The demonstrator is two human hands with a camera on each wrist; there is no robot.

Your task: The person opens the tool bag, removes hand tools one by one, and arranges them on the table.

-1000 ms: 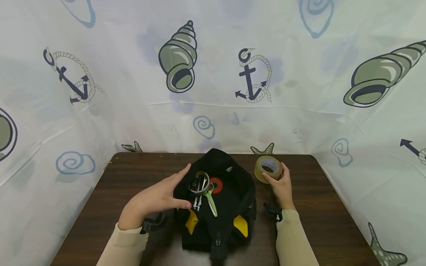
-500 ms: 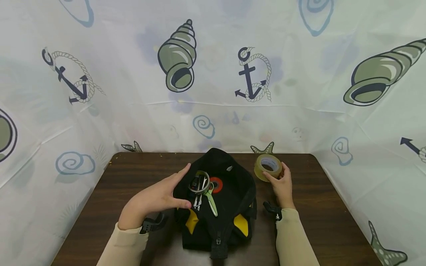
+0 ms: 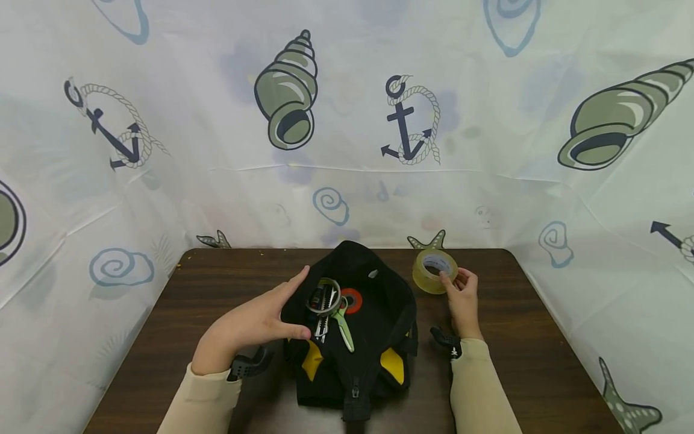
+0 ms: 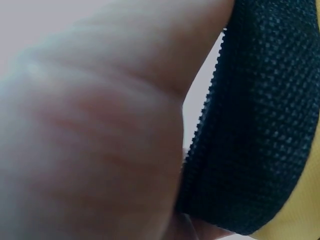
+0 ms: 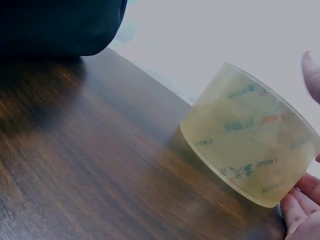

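A black fabric bag (image 3: 385, 301) with yellow panels stands on the brown table, its zippered mouth unzipped. Spread along its left side, my left hand (image 3: 255, 322) rests on the bag with thumb and index finger straight. The left wrist view shows the zipper edge (image 4: 202, 120) right beside that hand. Right of the bag, a roll of clear yellowish packing tape (image 3: 425, 280) sits flat on the table. My right hand (image 3: 464, 298) is at its right side; in the right wrist view the fingers (image 5: 302, 210) meet its lower edge, while the thumb stands off its upper rim.
In the bag's mouth lie green-handled scissors (image 3: 344, 328), a grey ring-shaped roll (image 3: 338, 299), box cutters (image 3: 322, 328) and a red ring (image 3: 353, 301). The brown table (image 3: 520, 337) ends at a cloth backdrop (image 3: 352, 120) printed with shells and anchors.
My right thumb has come off the inner rim of the tape roll, and the fingers have drawn back a little to the right. The left hand and bag stay put.
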